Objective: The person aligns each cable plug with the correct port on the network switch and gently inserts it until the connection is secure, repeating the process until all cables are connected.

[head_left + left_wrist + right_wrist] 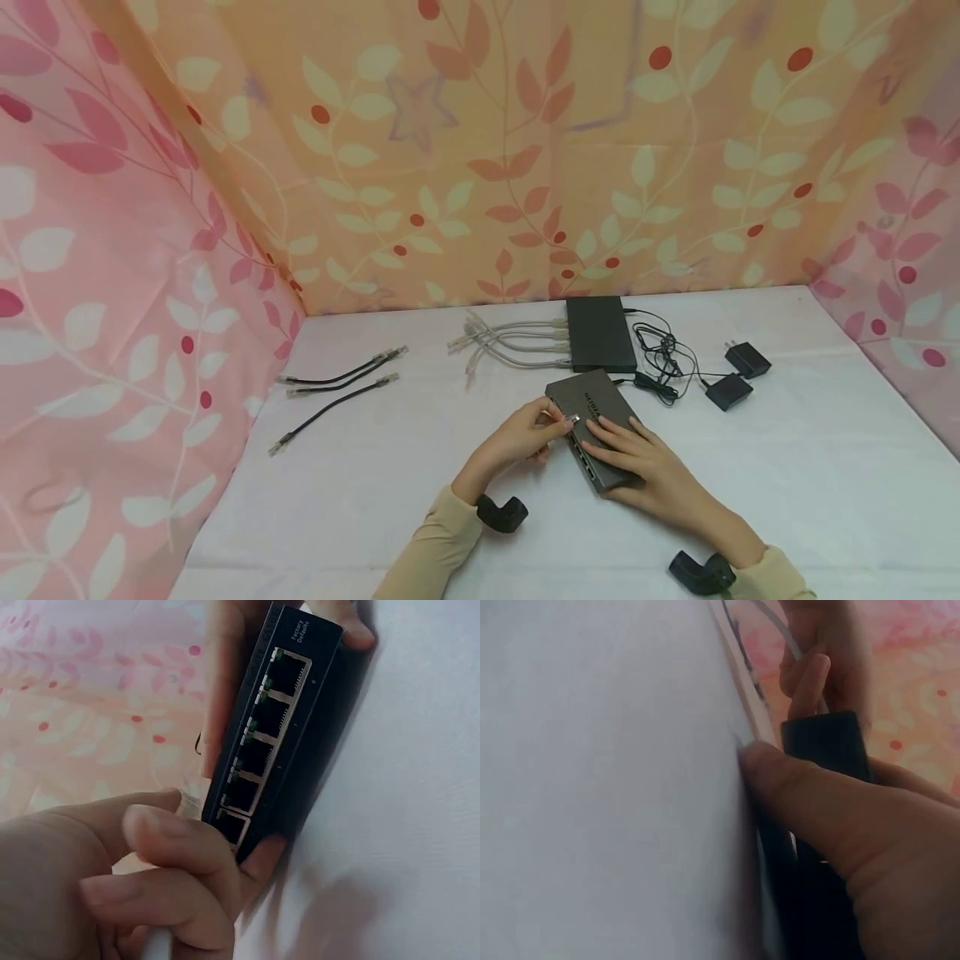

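A dark grey network switch (592,400) lies slanted on the table, its row of ports (262,735) facing my left hand. My right hand (648,467) grips it by its near end, fingers spread over the top and thumb (802,780) along the side edge. At the port side, my left hand (525,433) pinches a light grey network cable (776,622). The cable's clear plug (572,419) shows above the switch's edge in the head view. Most of that cable is hidden behind the left hand. The ports in the left wrist view hold no plugs.
Behind stands a second black box (600,333) with several grey cables (517,336) plugged into its left side. Black power cords (663,354) and two adapters (747,359) (728,391) lie to the right. Three short black cables (330,412) lie at left. Patterned curtains (480,167) enclose the table.
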Tool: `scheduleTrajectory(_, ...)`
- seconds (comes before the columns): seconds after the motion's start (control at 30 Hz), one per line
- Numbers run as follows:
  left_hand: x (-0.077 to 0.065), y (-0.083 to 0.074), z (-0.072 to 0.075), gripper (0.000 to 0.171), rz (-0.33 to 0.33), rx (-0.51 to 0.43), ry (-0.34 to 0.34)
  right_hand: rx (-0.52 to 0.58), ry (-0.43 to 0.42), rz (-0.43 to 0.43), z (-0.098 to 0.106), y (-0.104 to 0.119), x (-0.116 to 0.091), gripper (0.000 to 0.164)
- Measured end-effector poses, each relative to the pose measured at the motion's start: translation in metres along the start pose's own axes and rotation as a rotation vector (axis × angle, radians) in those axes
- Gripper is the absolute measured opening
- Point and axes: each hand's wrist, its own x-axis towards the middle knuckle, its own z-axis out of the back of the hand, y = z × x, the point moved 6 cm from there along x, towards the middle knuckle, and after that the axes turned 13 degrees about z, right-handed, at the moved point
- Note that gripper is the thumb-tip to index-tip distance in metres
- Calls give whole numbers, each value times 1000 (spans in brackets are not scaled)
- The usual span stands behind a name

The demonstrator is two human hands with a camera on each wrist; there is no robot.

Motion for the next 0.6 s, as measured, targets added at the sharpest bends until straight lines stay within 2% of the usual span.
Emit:
scheduleTrajectory(0.17,2,1,-1,22,-7,22,0,10,52,-54,1,-5,-2,67)
scheduleTrajectory(0.37,4,0,2,20,-15,122,-88,42,71,-64,1,-7,-1,66)
scheduleTrajectory(0.53,0,-1,5,20,-24,169,-128,38,72,-60,-1,-6,-3,66)
scheduleTrajectory(0.6,-3,-3,8,19,-45,226,-177,38,68,-57,-1,-5,-3,66)
